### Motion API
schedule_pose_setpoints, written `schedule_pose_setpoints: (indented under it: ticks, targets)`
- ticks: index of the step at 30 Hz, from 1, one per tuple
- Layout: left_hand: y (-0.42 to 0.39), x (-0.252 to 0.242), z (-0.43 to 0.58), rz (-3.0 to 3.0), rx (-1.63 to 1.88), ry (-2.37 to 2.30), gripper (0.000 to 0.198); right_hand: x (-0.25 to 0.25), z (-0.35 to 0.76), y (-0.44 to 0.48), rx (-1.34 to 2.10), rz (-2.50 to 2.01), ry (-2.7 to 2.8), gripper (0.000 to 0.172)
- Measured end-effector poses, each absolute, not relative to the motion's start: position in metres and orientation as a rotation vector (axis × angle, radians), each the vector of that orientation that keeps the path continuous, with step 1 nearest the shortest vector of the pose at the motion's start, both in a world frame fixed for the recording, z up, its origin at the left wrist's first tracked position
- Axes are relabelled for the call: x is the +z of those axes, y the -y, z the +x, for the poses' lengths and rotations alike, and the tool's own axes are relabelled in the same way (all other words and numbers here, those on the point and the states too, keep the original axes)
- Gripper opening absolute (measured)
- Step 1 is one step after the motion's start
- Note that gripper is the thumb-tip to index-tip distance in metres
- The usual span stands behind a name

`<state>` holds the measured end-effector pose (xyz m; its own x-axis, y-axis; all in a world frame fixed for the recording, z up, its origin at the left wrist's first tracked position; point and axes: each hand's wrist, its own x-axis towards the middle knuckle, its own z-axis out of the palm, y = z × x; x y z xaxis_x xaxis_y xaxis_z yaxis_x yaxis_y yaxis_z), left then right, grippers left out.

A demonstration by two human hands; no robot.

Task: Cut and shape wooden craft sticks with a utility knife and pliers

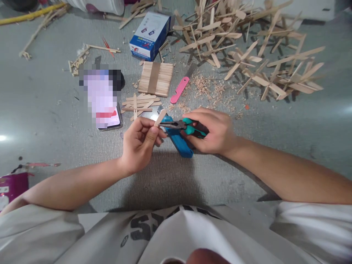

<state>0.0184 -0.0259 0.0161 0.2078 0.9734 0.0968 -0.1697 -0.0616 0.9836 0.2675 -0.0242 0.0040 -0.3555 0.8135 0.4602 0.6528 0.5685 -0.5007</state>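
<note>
Between thumb and fingers, my left hand (143,139) pinches a wooden craft stick (160,116) that points up and to the right. My right hand (213,130) is wrapped round the green handles of needle-nose pliers (176,125). The pliers' jaw tips reach the stick just above my left thumb; whether they grip it I cannot tell. Beneath the pliers lies a blue utility knife (180,143) on the grey table. Just beyond my left hand is a loose pile of craft sticks (144,101), and behind it a banded bundle of sticks (156,79).
A pink-handled folding knife (180,90) lies beside wood shavings (205,88). Assembled crossed sticks (264,55) spread over the back right. A blue and white box (150,35) stands at the back. To the left lie a partly blurred phone (110,119) and a purple pouch (13,187).
</note>
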Motion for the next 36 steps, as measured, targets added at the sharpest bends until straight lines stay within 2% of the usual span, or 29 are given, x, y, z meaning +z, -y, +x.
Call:
schedule_pose_setpoints:
  ticks: [7, 21, 28, 36]
  targets:
    - [0.027, 0.016, 0.017, 1.233, 1.175, -0.889, 0.030, 0.002, 0.268, 0.023, 0.281, -1.121, 2.123, 0.025]
    - [0.022, 0.010, 0.013, 1.253, 1.109, -0.850, 0.041, 0.019, 0.270, 0.031, 0.517, -1.155, 2.244, 0.007]
    - [0.019, 0.009, 0.013, 1.287, 1.118, -0.839, 0.041, 0.027, 0.270, 0.029, 0.757, -1.175, 2.178, 0.013]
    - [0.016, 0.009, 0.012, 1.336, 1.101, -0.851, 0.039, 0.033, 0.272, 0.024, 0.987, -1.220, 2.112, 0.011]
